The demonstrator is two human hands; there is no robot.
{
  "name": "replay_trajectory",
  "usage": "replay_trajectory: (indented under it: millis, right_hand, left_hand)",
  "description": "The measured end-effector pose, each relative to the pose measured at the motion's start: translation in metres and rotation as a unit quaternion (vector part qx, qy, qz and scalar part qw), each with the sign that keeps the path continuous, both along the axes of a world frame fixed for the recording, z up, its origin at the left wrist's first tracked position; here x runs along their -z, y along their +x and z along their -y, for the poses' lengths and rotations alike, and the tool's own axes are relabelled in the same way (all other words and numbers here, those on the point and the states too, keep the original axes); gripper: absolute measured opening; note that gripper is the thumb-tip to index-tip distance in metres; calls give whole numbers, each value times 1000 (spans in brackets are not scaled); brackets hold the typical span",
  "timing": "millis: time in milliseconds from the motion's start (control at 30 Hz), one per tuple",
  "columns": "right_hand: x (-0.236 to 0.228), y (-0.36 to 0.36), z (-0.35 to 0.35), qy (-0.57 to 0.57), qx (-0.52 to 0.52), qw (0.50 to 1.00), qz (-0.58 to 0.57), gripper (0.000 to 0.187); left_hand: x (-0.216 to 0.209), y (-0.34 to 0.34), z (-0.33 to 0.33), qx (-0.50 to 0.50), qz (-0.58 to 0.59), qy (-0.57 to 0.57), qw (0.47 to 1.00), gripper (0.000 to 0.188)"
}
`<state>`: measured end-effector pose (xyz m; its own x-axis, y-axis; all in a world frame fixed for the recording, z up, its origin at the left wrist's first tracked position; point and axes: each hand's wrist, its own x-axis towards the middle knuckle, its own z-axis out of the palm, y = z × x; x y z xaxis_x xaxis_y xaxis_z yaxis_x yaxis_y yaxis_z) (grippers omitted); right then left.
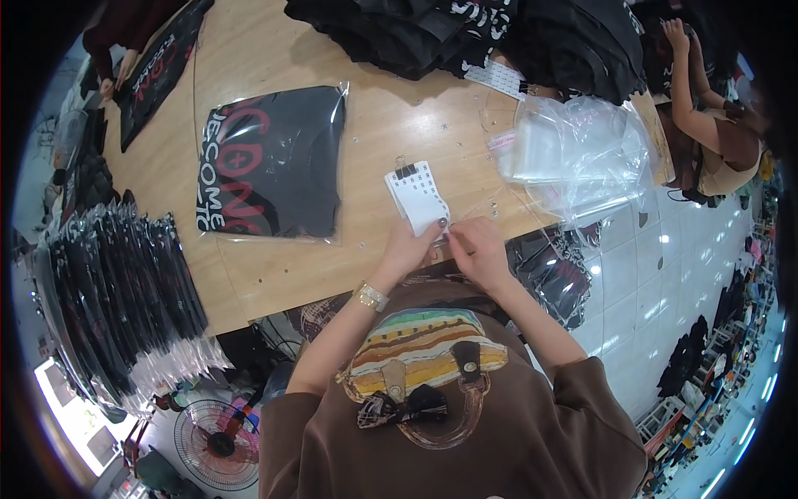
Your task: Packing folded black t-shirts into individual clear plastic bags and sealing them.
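My left hand (413, 246) grips the lower end of a small stack of white label sheets (422, 198), its thumb pressed on top. Rows of small dark marks run across the sheets, and a black binder clip (406, 171) holds their far end. Close against the sheets' lower right corner, my right hand (482, 251) is closed in a pinch. Whatever lies between those fingertips is too small to make out. To the left, a folded black T-shirt (287, 162) with red and white lettering lies flat in a clear plastic bag on the table.
Clear plastic bags (582, 158) lie at the table's right edge. Black garments (399, 37) are heaped at the back. Bagged shirts (125, 291) stand stacked at left, above a fan (218, 445). Co-workers' arms (683, 83) show at far right and far left.
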<state>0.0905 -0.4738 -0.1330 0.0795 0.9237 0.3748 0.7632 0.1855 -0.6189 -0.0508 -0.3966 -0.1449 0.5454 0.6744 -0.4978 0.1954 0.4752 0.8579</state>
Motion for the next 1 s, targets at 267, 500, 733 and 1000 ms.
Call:
replay_trajectory:
  millis: [267,500,733,1000]
  right_hand:
    - [-1,10,-10,-169,166,939,-249,11]
    - [-39,-59,-107,97,-91,991,-32,12]
    - [-5,-159,-177,134,-264,934,202,11]
    - [-12,-133,-154,-60,-304,950,43,26]
  left_hand:
    - [-6,-10,3,7,-17,-55,998,33]
    - [-25,-112,-6,-60,-154,10,986,27]
    - [14,-190,-67,-525,-263,209,782,30]
    - [-11,-172,-96,-627,166,122,751,20]
